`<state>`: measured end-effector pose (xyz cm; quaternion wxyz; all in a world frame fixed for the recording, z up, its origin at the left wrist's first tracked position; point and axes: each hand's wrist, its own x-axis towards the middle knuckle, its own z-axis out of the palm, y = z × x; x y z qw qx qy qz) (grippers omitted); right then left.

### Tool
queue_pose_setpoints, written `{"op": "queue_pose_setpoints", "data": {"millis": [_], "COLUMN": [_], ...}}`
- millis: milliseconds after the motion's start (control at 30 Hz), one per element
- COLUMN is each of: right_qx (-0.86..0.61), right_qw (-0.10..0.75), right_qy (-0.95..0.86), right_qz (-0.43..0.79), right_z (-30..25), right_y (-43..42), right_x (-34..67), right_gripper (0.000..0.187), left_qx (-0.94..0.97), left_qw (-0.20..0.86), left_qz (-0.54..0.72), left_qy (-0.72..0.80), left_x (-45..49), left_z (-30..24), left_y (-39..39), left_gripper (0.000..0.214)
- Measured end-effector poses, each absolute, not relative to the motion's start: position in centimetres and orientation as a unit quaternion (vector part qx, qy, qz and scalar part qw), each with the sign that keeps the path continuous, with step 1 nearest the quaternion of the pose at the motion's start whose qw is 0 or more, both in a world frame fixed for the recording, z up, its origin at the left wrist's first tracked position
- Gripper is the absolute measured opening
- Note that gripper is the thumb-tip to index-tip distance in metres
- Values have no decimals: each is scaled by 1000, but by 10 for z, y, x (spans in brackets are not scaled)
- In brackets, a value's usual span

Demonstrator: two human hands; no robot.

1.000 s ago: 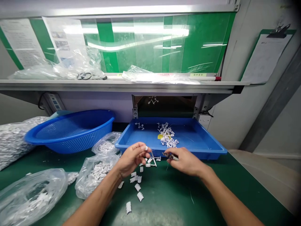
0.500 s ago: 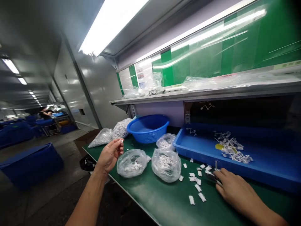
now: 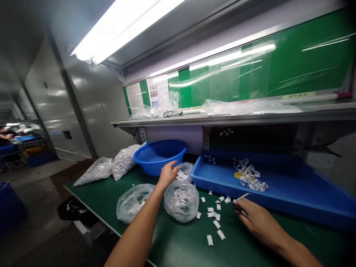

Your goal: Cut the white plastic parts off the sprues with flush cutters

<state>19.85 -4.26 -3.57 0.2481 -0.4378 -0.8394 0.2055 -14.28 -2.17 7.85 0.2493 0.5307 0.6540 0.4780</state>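
Observation:
My left hand (image 3: 168, 173) reaches out over the clear plastic bags of white parts (image 3: 181, 199), close to the small bag (image 3: 185, 171) in front of the blue basket (image 3: 159, 155); its fingers are bent together and I cannot see anything in them. My right hand (image 3: 256, 218) rests on the green table (image 3: 180, 244) and grips a small cutting tool (image 3: 239, 203) with a metal tip. Loose white plastic pieces (image 3: 214, 222) lie between the hands. A heap of white sprues (image 3: 249, 177) sits in the blue tray (image 3: 292, 193).
Another clear bag (image 3: 132, 201) lies near the table's left edge. Two filled bags (image 3: 111, 165) lie at the far left corner. A shelf (image 3: 222, 116) with plastic sheets runs above. A black bin (image 3: 72, 210) stands on the floor beside the table. A person works far off at left.
The view swung left, then partly back. My left hand went out past the table edge with a white piece, then came back over the bags near the basket. My right hand stayed with the tool.

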Motion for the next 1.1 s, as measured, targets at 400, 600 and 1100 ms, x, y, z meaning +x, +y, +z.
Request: {"op": "queue_pose_setpoints", "data": {"millis": [400,600,1100], "right_qx": [-435,-405,-525], "right_qw": [309,332,323], "right_qy": [-797,-830,-775], "right_qz": [282,194,135], "right_z": [-16,-21,-12], "right_y": [-29,-26,-30], "right_x": [205,209,206], "right_gripper": [20,18,8], "left_qx": [711,698,633], "left_qw": [431,403,418], "left_qz": [276,307,431], "left_qy": [481,506,489], "left_x": [4,2,0], "left_z": [23,7,10], "left_y": [-37,-30,-43], "left_gripper": [23,21,30]}}
